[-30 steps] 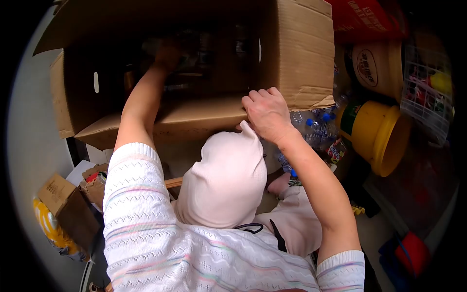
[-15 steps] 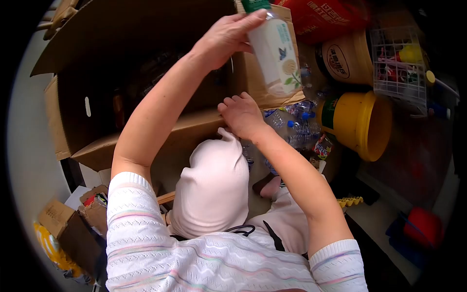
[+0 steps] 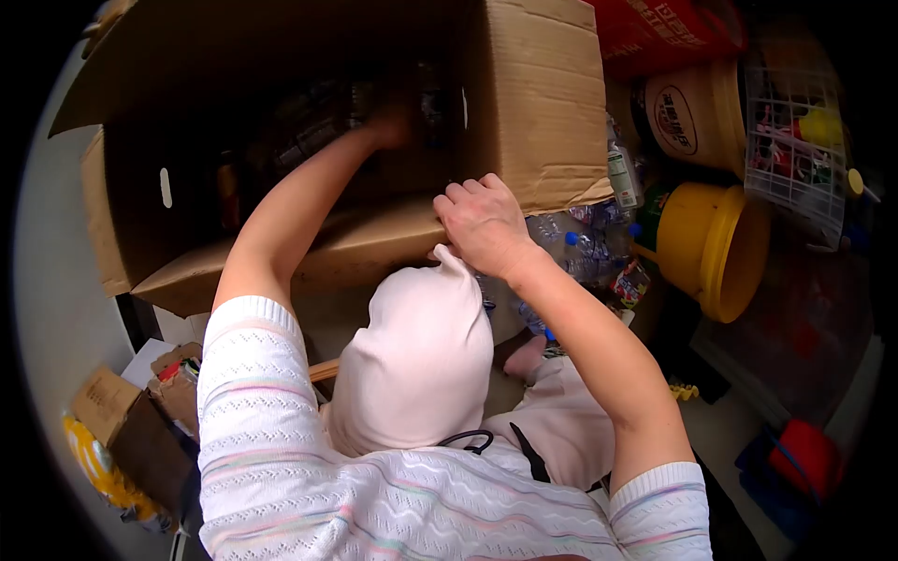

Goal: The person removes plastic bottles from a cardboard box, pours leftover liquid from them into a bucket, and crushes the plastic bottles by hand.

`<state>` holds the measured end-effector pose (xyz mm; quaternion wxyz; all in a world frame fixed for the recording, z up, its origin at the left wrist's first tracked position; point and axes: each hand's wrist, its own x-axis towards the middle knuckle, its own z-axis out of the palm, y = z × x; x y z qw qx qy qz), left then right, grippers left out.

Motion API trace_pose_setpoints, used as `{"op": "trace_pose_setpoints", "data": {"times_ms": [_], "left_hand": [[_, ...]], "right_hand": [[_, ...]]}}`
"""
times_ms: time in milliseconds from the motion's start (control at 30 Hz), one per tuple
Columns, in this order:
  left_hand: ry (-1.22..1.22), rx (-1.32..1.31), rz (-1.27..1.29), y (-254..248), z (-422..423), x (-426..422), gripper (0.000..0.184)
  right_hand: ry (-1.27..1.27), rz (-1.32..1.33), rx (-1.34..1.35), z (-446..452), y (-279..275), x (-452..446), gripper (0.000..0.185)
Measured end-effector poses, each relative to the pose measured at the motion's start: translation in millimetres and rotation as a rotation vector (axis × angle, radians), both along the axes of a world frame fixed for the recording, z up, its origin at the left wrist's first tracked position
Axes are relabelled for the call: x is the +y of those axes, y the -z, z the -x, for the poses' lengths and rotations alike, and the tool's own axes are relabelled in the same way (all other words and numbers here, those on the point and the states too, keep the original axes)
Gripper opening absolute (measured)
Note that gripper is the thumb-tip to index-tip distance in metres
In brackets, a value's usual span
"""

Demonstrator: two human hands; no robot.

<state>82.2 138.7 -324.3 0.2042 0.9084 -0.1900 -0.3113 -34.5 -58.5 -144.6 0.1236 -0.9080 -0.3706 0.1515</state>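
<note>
A large open cardboard box [image 3: 552,103] is in front of my bent knee. My left hand [image 3: 395,123] reaches deep into its dark inside, near several clear plastic bottles [image 3: 309,131]. Shadow hides the fingers, so I cannot tell whether they hold anything. Curled over the box's near edge, toward its right corner, is my right hand [image 3: 482,220]. To the right of the box, a labelled clear bottle [image 3: 625,175] leans among other plastic bottles [image 3: 591,251] with blue caps. A dark brownish bottle [image 3: 227,194] stands inside the box at the left.
A yellow bucket [image 3: 720,252] lies on its side at the right, below a tan bucket [image 3: 692,117] and a white wire basket [image 3: 795,150]. A red bag [image 3: 669,33] is at the top. Small cartons [image 3: 103,404] stand at the lower left.
My left hand no longer holds the green-capped bottle above the box's right side; it has gone down into the box. A labelled bottle now shows to the right. My right hand stays on the edge.
</note>
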Motion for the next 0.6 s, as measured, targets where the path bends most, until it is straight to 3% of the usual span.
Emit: {"op": "trace_pose_setpoints", "data": {"times_ms": [100, 267, 433, 467, 533, 600], "left_hand": [[0.160, 0.158, 0.102, 80, 11, -23, 0.041], [0.418, 0.087, 0.139, 116, 15, -47, 0.047], [0.209, 0.034, 0.192, 137, 17, -37, 0.049], [0.133, 0.052, 0.237, 130, 19, -32, 0.049], [-0.006, 0.199, 0.314, 28, 15, -26, 0.045], [-0.182, 0.097, 0.290, -80, 20, -25, 0.034]], "right_hand": [[0.003, 0.000, 0.004, -1, -1, -1, 0.037], [-0.001, -0.001, 0.043, -1, -3, -2, 0.038], [0.013, -0.032, 0.018, 1, 3, -2, 0.035], [0.020, -0.036, 0.006, 1, 3, -2, 0.034], [0.023, -0.041, -0.032, 3, 6, -2, 0.030], [0.033, -0.047, -0.052, 3, 10, 0, 0.027]]}}
